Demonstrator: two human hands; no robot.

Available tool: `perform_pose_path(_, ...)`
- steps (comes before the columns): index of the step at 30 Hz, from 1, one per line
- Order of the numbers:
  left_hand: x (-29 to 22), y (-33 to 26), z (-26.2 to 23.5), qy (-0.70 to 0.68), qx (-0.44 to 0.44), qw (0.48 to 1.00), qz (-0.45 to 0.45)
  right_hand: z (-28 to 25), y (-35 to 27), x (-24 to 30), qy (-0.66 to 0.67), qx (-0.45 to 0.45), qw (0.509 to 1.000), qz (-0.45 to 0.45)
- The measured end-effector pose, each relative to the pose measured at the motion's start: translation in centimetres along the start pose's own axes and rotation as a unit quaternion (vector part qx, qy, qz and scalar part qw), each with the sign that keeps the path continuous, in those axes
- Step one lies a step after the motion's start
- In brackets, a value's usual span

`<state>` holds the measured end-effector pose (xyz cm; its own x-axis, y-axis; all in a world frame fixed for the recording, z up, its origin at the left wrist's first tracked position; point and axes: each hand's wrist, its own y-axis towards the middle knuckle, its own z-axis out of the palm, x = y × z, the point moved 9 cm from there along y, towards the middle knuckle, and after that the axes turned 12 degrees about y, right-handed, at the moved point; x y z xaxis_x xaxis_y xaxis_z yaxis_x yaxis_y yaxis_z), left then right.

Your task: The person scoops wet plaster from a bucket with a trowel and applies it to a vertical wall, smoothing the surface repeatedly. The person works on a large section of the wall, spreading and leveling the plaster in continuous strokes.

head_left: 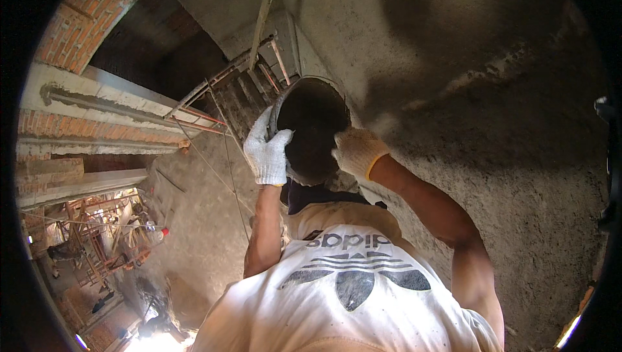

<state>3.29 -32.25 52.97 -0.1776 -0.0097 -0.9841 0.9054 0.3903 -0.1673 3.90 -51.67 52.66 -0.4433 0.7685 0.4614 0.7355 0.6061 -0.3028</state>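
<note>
A round, dark bucket [315,115] with a greyish, crusted rim is in front of my body. Its inside is in deep shadow, so I cannot tell what it holds. My left hand [267,151], in a white knitted glove, clasps the left side of the rim, thumb toward the inside. At the right side is my right hand [360,152], gloved in the same way with a yellow cuff. Its fingers are curled over the bucket's dark opening, and what they hold is hidden.
A rough plastered wall [518,177] stands close on my right. Beyond the bucket are scaffold planks [240,102] with reddish metal poles. Ropes or cables [232,170] hang at left. Brickwork [81,21] and cluttered metal frames [107,235] lie farther left.
</note>
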Motion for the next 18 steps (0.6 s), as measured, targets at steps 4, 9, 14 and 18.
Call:
perform_pose_path(4,-1.5,0.1,1.0,0.094,0.007,0.993,0.065,-2.5,-0.5,-0.8,-0.069,-0.197,0.977,0.033)
perform_pose_path(9,-2.3,0.4,1.7,0.064,0.013,0.996,0.053,1.1,-0.2,-2.2,0.030,0.078,0.994,0.075)
perform_pose_path(14,-4.0,0.2,1.2,0.132,0.001,0.988,0.077,-3.5,-0.2,-3.0,0.035,-0.034,0.995,0.087)
perform_pose_path(18,-6.9,-0.3,1.5,0.298,-0.003,0.944,0.140,-5.8,0.1,-2.3,-0.173,-0.145,0.973,0.046)
